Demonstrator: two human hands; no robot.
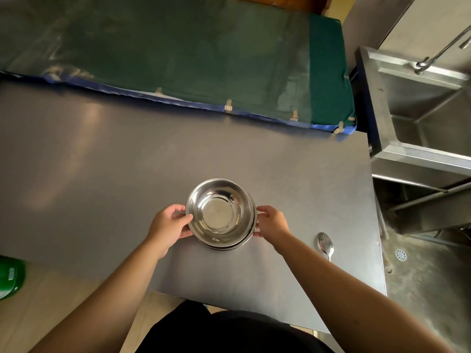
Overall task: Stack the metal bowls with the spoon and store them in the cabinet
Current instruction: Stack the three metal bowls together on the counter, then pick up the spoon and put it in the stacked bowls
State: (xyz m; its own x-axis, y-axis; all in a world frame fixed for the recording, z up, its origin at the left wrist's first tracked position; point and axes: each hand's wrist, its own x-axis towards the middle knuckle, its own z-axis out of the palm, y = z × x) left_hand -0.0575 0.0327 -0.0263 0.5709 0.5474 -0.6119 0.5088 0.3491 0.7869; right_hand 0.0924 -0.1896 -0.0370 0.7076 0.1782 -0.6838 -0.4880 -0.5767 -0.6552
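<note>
1. Nearest my view are the two bare forearms, reaching forward from a dark-clothed lap over the near edge of the grey metal worktable [102, 154].
2. They end at the nested stack of shiny round metal bowls [220, 214], standing upright on the table in front of me.
3. By my judgement the stacking of the bowls is done; the rims sit slightly off-centre, so a nudge may be left.
4. The small steel spoon [325, 244] lies on the table to the right of the stack, apart from it and not yet in the bowls. No cabinet shows, so storing is all ahead.
5. My left hand [170, 224] clasps the stack's left rim, thumb on top, fingers under.
6. My right hand [272, 221] grips the right rim likewise.
7. Further out: a green padded mat [178, 52] behind, a steel sink [420, 110] at right.
</note>
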